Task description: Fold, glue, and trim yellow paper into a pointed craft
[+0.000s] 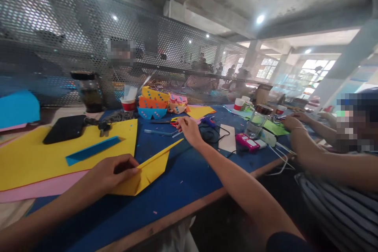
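My left hand (118, 171) pinches a folded piece of yellow paper (153, 171) by its left end, above the blue tabletop. Farther along the table, my right hand (189, 130) has its fingers bent together beside the red and yellow handles of a pair of scissors (174, 121). Whether it grips anything is too small to make out. Close below those fingers lies a clear pen-like stick (158, 132). A blue glue gun (208, 121) with a black cord rests right of this hand. On large yellow sheets (118, 145) at left sits a folded blue paper strip (91, 151).
A black phone (65, 129), keys (104, 129) and a dark jar (88, 92) stand left. Paper crowns (153, 104) and a paper cup (128, 103) are at the back. Rightward are a glass jar (256, 122), a pink device (247, 142) and a co-worker's arm (319, 157).
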{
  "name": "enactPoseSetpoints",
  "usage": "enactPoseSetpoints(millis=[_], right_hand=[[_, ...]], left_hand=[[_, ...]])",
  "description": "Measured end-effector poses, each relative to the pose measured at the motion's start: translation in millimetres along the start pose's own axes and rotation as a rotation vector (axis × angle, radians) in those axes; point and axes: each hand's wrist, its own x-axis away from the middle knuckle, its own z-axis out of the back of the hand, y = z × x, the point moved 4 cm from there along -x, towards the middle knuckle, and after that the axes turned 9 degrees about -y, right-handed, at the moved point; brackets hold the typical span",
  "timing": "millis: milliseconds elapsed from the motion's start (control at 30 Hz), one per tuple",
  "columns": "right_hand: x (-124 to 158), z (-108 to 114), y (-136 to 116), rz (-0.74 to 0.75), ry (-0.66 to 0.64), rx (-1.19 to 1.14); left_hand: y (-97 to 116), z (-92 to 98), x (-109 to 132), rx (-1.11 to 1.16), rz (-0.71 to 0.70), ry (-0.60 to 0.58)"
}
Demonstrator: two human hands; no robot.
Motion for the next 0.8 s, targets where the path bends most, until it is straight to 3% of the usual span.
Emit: enactPoseSetpoints(millis=[333, 800], right_hand=[[-5.0, 5.9, 8.9, 0.094, 0.020, 0.214], [-3.6, -3.5, 2.2, 0.221, -0.130, 0.345]], left_hand=[[26.3, -0.2, 9.1, -0.156, -0.048, 0.032], [23.1, 4.0, 6.8, -0.197, -0.070, -0.003]])
